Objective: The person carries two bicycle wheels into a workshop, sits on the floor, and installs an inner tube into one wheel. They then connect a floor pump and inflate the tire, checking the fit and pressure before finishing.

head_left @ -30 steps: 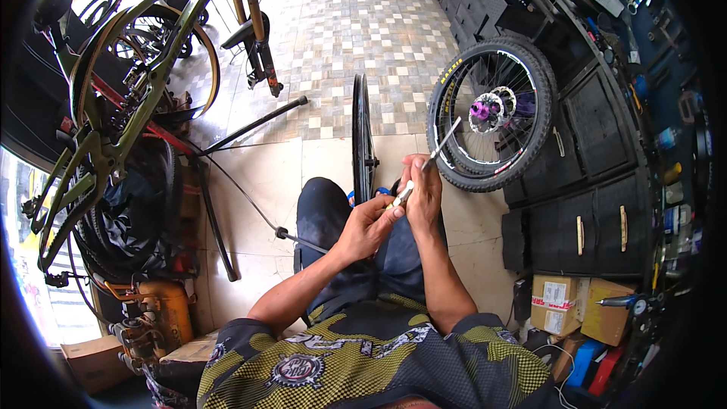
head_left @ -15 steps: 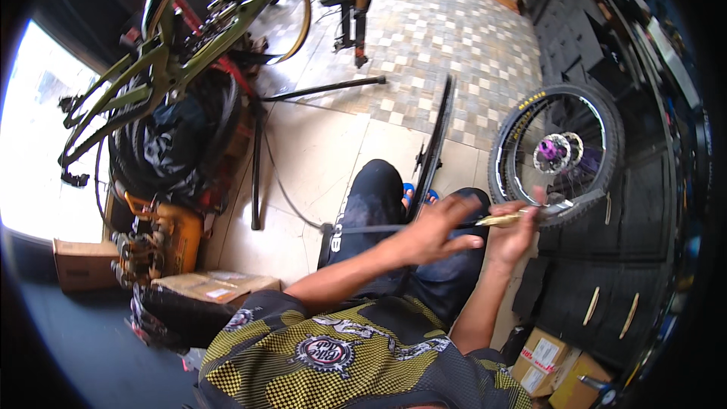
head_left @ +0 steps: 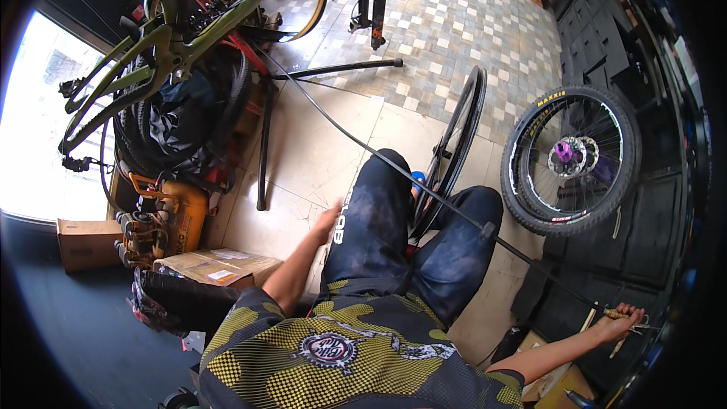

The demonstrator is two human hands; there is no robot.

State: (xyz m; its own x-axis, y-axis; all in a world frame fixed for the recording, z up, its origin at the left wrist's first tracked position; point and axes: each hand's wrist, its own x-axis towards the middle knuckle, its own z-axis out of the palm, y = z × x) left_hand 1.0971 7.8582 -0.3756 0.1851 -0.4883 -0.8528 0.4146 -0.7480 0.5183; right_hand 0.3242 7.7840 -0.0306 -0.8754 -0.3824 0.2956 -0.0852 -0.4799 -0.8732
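right hand [head_left: 622, 323]: our fingers curl round the brass-coloured nozzle [head_left: 615, 313], beside the black cabinet's [head_left: 587, 261] front | left hand [head_left: 327, 223]: blurred, we cannot tell its grip | risk: tugging our hose [head_left: 545, 269] could topple the wheel [head_left: 476, 98] between our knees [head_left: 480, 203]

A short-sleeved dark grey jersey [head_left: 250, 367] is worn, patterned with yellow checkered patches and printed with a round, gear-edged emblem [head_left: 328, 351] and white marks. Dark trousers [head_left: 372, 216] are smudged pale and lettered in white along the left leg. Blue footwear [head_left: 417, 176] is partly hidden.
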